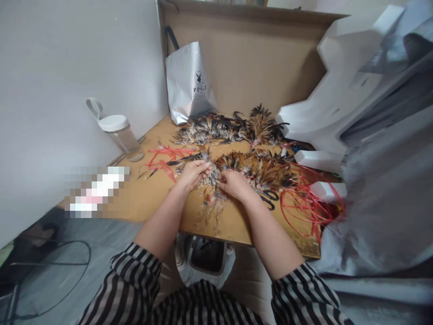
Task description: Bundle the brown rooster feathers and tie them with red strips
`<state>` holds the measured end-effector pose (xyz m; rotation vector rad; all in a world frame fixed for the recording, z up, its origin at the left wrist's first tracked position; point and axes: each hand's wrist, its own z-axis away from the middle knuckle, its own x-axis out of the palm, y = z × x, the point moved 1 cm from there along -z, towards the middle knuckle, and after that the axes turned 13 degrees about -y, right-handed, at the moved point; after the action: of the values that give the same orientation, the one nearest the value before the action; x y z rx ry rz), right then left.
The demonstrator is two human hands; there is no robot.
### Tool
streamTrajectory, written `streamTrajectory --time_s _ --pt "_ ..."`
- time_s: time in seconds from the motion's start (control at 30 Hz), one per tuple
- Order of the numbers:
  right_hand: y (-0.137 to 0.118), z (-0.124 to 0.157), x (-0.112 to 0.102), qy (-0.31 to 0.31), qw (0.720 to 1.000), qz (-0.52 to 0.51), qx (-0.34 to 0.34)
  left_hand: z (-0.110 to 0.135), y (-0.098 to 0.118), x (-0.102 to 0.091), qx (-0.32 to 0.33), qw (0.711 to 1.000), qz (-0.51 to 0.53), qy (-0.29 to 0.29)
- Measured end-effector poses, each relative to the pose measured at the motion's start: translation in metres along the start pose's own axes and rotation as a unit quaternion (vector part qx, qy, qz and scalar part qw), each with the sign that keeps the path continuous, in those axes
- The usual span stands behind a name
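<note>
My left hand [195, 174] is closed, with a small greyish feather [205, 155] pinched upright between thumb and fingertips. Close by on the right, my right hand [234, 184] is curled with its fingertips together over pale feathers; whatever it grips is hidden. Beyond and beside it lies a row of brown feathers [267, 169]. Loose feather bits [209, 210] are scattered below the hands. Black-handled scissors [270, 196] rest right of my right wrist, partly hidden by feathers and the forearm.
Darker feather bundles [216, 128] lie farther back, before a silver bag [184, 81]. Red plastic strips [165, 162] are at left, with a red tangle [311, 207] at right. A lidded jar [120, 131] stands left; white foam pieces [318, 160] sit right. Below the table edge is a bin [181, 259].
</note>
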<state>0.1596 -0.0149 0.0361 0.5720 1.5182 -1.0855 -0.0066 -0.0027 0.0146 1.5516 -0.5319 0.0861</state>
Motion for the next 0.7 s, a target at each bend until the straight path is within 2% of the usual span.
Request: streamTrajectory --time_s 0.07,0.13,0.2,0.27,0.33,0.4,0.47,0.53,0.57,0.63,0.7 --pt "-0.002 0.001 -0.001 0.009 1.000 0.025 0.007 0.000 -0.001 0.000 -0.003 1.000 0.000 0.003" --pt "0.002 0.000 -0.003 0.016 1.000 -0.004 0.001 -0.001 -0.001 0.000 -0.004 1.000 -0.002 0.005" --pt "0.010 0.000 -0.006 0.035 0.995 -0.092 -0.011 -0.001 -0.002 0.000 -0.005 1.000 -0.003 0.006" --pt "0.019 -0.001 -0.010 0.074 0.971 -0.228 -0.013 -0.001 -0.003 0.000 -0.009 1.000 -0.004 0.006" --pt "0.024 -0.001 -0.013 0.112 0.917 -0.383 -0.004 -0.001 -0.003 0.000 -0.011 1.000 -0.001 0.004" --pt "0.023 -0.002 -0.014 0.131 0.843 -0.522 0.004 -0.001 -0.003 0.001 -0.011 1.000 0.005 0.001" --pt "0.016 -0.004 -0.011 0.123 0.768 -0.629 0.000 -0.001 -0.004 0.003 -0.015 1.000 0.007 -0.003" --pt "0.006 -0.008 -0.004 0.103 0.706 -0.701 -0.007 0.000 -0.005 0.005 -0.021 1.000 0.006 -0.006" --pt "0.001 -0.010 0.000 0.098 0.682 -0.725 -0.005 0.000 -0.006 0.007 -0.023 1.000 0.006 -0.008" --pt "-0.009 -0.015 0.010 0.097 0.651 -0.752 0.003 0.002 -0.007 0.010 -0.027 0.999 0.005 -0.017" --pt "-0.015 -0.021 0.019 0.116 0.647 -0.754 0.003 0.002 -0.009 0.013 -0.029 0.999 0.003 -0.019"
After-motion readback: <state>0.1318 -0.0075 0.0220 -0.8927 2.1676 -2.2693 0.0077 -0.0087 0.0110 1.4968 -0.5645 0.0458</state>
